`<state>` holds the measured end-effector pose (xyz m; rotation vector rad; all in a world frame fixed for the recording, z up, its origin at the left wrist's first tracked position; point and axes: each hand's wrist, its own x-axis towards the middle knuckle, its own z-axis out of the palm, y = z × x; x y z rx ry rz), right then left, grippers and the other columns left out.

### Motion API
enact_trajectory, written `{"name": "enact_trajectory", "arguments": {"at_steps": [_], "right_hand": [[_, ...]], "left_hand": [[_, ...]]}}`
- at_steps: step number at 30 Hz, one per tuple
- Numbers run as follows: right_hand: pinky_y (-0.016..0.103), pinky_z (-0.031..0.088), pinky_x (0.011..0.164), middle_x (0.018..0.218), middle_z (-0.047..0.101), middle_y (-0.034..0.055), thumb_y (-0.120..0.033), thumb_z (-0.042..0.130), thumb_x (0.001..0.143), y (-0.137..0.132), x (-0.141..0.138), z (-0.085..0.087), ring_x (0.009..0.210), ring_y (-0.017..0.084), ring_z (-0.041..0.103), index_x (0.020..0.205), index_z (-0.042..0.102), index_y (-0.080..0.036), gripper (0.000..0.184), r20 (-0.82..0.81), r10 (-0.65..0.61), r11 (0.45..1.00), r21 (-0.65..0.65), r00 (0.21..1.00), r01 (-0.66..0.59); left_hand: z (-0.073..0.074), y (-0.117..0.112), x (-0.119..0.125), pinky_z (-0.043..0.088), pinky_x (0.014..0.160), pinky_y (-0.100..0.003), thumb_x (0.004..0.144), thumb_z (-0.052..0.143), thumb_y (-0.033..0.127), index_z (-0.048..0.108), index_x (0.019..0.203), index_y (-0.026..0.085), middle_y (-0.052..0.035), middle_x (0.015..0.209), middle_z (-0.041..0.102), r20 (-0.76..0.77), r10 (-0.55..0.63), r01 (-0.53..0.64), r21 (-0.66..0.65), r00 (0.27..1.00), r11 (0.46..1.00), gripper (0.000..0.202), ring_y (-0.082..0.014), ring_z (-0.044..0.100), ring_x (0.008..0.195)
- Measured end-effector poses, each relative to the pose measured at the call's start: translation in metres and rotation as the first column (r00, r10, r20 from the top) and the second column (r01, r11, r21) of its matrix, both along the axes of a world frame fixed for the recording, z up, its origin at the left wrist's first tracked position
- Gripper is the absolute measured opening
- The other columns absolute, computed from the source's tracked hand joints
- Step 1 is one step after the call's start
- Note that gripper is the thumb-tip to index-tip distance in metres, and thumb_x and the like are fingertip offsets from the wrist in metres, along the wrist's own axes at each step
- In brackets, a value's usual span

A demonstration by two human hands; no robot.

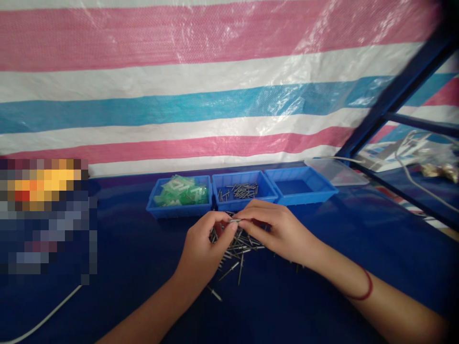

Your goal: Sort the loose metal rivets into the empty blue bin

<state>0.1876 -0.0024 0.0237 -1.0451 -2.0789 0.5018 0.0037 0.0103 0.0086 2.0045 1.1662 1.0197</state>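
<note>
Between my two hands is a small silvery pin, by its look a blind rivet (pixel 234 220). My left hand (pixel 205 241) pinches one end with thumb and forefinger. At the other end, the fingertips of my right hand (pixel 278 227) are closed on it. Beneath the hands lies a loose pile of similar rivets (pixel 243 244), partly hidden by my fingers. A few stray rivets (pixel 215 293) lie nearer to me. Just behind, a blue bin (pixel 245 206) holds more thin metal pins (pixel 245 191).
A left bin (pixel 179 211) contains small green plastic bags (pixel 182 190); a third blue bin (pixel 304 197) stands at the right. Behind it lies a clear plastic lid (pixel 335 172). A dark frame post (pixel 390 107) and white cable (pixel 412 167) are at right, a striped sheet (pixel 215 105) behind.
</note>
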Motion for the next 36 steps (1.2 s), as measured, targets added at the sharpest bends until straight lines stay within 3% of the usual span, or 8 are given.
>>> {"name": "enact_trajectory", "arguments": {"at_steps": [3, 11, 13, 16, 19, 27, 31, 36], "right_hand": [[0.031, 0.047, 0.074, 0.089, 0.066, 0.0067, -0.023, 0.049, 0.092, 0.002, 0.000, -0.001, 0.082, 0.017, 0.059, 0.098, 0.067, -0.017, 0.020, 0.062, -0.029, 0.997, 0.073, 0.998, 0.025], [0.041, 0.044, 0.080, 0.088, 0.065, 0.0112, -0.029, 0.047, 0.092, 0.028, 0.010, -0.003, 0.086, 0.024, 0.057, 0.100, 0.066, -0.014, 0.027, 0.236, -0.428, 0.881, 0.326, 0.872, 0.344], [0.038, 0.045, 0.079, 0.088, 0.064, 0.0107, -0.028, 0.045, 0.093, 0.026, 0.011, -0.001, 0.085, 0.022, 0.057, 0.099, 0.066, -0.013, 0.026, 0.256, -0.375, 0.909, 0.291, 0.891, 0.299], [0.031, 0.045, 0.071, 0.083, 0.062, 0.0068, -0.021, 0.045, 0.091, 0.017, 0.012, -0.001, 0.078, 0.018, 0.058, 0.098, 0.065, -0.015, 0.022, 0.337, -0.124, 0.988, 0.128, 0.933, 0.085], [0.028, 0.044, 0.067, 0.085, 0.060, 0.0051, -0.015, 0.046, 0.088, 0.012, 0.011, -0.004, 0.074, 0.015, 0.059, 0.104, 0.064, -0.018, 0.024, 0.432, 0.031, 0.999, -0.005, 0.902, -0.032], [0.031, 0.042, 0.074, 0.089, 0.057, 0.0058, -0.010, 0.050, 0.080, 0.011, 0.011, -0.001, 0.079, 0.016, 0.055, 0.078, 0.065, -0.016, 0.016, 0.483, 0.006, 1.000, -0.001, 0.875, -0.006], [0.031, 0.042, 0.075, 0.088, 0.059, 0.0059, -0.011, 0.053, 0.079, 0.009, 0.011, 0.000, 0.082, 0.017, 0.054, 0.079, 0.065, -0.016, 0.013, 0.478, 0.055, 0.998, -0.011, 0.877, -0.056], [0.031, 0.041, 0.073, 0.083, 0.058, 0.0055, -0.009, 0.052, 0.079, 0.009, 0.012, 0.000, 0.082, 0.017, 0.053, 0.076, 0.062, -0.016, 0.012, 0.485, 0.009, 1.000, 0.015, 0.874, -0.019]], "left_hand": [[0.000, 0.000, -0.001, 0.042, 0.063, -0.023, 0.085, 0.055, 0.025, 0.061, 0.085, 0.019, 0.0018, 0.073, 0.062, -0.018, 0.010, -0.009, 0.016, 1.000, 1.000, 0.009, -0.0125, 0.055, 0.065], [-0.003, 0.006, -0.004, 0.046, 0.073, -0.027, 0.089, 0.051, 0.024, 0.058, 0.104, 0.018, -0.0018, 0.086, 0.064, -0.117, 0.003, 0.007, 0.084, 0.993, 0.996, 0.018, -0.0153, 0.059, 0.076], [-0.002, 0.010, -0.006, 0.045, 0.078, -0.030, 0.089, 0.049, 0.021, 0.057, 0.106, 0.017, -0.0038, 0.091, 0.064, -0.180, 0.013, 0.012, 0.136, 0.984, 0.991, 0.019, -0.0174, 0.059, 0.083], [-0.001, 0.015, -0.010, 0.044, 0.084, -0.034, 0.089, 0.046, 0.017, 0.058, 0.102, 0.017, -0.0057, 0.097, 0.062, -0.309, 0.004, 0.060, 0.199, 0.951, 0.978, 0.018, -0.0206, 0.057, 0.093], [0.000, 0.016, -0.012, 0.042, 0.086, -0.037, 0.088, 0.045, 0.014, 0.061, 0.101, 0.018, -0.0060, 0.102, 0.061, -0.445, -0.005, 0.121, 0.232, 0.896, 0.965, 0.021, -0.0224, 0.055, 0.096], [0.003, 0.007, -0.014, 0.041, 0.080, -0.041, 0.087, 0.049, 0.022, 0.062, 0.105, 0.025, -0.0060, 0.117, 0.057, -0.655, -0.038, 0.233, 0.214, 0.755, 0.949, 0.023, -0.0272, 0.050, 0.103], [0.005, 0.009, -0.014, 0.043, 0.083, -0.040, 0.087, 0.051, 0.024, 0.063, 0.097, 0.022, -0.0061, 0.117, 0.055, -0.665, -0.087, 0.251, 0.155, 0.741, 0.955, 0.016, -0.0253, 0.051, 0.101], [0.016, 0.012, -0.026, 0.044, 0.087, -0.041, 0.084, 0.058, 0.029, 0.057, 0.109, 0.020, -0.0075, 0.114, 0.055, -0.683, -0.106, 0.241, 0.106, 0.722, 0.965, 0.027, -0.0263, 0.050, 0.102]]}}
